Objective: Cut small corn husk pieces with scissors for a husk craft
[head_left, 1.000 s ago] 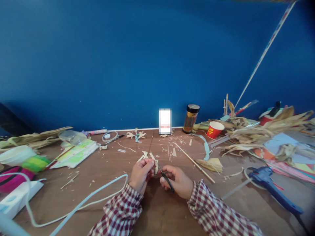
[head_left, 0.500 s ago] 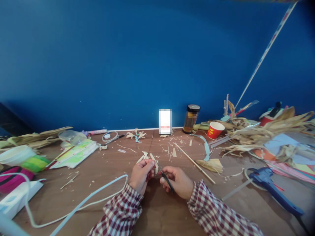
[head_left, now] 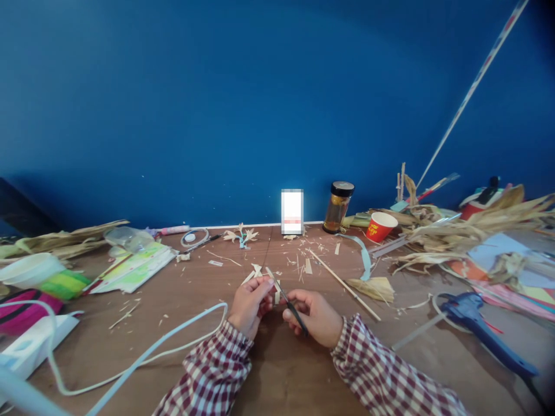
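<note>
Near the centre front of the brown table, my left hand (head_left: 252, 305) pinches a pale piece of dried husk (head_left: 256, 270), whose tips stick out above the fingers. Black-handled scissors (head_left: 296, 317) are gripped in my right hand (head_left: 315, 316), their blades pointing up and left beside the left fingertips. Another pale strip (head_left: 277, 292) shows between the two hands, next to the blades. Whether the blades touch the husk is too small to tell. Husk scraps and a long thin stick (head_left: 347, 287) lie beyond the right hand.
A blue glue gun (head_left: 485, 326) and heaped dried husks (head_left: 442, 237) are at the right. A red cup (head_left: 380, 227), a dark-lidded jar (head_left: 339, 208) and a lit screen (head_left: 292, 212) stand at the back. White cables (head_left: 160, 334) and a power strip (head_left: 39, 346) occupy the left.
The view has shifted slightly. The scissor blades sit a little more upright against the husk; both hands keep nearly the same place and hold.
</note>
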Tool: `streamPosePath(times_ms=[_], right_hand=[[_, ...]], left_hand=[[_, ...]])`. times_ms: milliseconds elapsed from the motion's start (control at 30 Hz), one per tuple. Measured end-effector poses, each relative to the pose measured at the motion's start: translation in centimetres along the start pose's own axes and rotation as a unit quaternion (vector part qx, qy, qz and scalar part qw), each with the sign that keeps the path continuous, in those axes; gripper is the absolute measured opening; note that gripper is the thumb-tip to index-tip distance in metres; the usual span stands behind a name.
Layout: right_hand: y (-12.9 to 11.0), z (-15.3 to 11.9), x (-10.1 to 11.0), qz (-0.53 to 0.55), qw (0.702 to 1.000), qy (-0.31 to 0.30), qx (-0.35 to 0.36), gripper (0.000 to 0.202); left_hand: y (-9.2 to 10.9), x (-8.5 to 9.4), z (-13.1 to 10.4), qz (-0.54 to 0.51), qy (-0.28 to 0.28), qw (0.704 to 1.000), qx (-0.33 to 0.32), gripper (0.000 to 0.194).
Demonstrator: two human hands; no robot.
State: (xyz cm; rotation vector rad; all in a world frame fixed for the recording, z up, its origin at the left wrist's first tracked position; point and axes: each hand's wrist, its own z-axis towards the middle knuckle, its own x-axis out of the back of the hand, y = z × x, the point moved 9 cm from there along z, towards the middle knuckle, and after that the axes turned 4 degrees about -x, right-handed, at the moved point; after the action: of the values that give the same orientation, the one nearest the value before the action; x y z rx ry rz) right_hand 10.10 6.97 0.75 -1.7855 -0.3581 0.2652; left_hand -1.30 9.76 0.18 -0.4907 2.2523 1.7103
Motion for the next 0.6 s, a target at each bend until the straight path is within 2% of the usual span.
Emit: streamPosePath(times_ms=[600], right_hand=[[0.21, 0.05, 0.01, -0.038, 0.999, -0.003, 0.009, 0.035]], left_hand=[[-0.11, 0.36, -0.04, 0.021, 0.025, 0.999, 0.021, 0.023]])
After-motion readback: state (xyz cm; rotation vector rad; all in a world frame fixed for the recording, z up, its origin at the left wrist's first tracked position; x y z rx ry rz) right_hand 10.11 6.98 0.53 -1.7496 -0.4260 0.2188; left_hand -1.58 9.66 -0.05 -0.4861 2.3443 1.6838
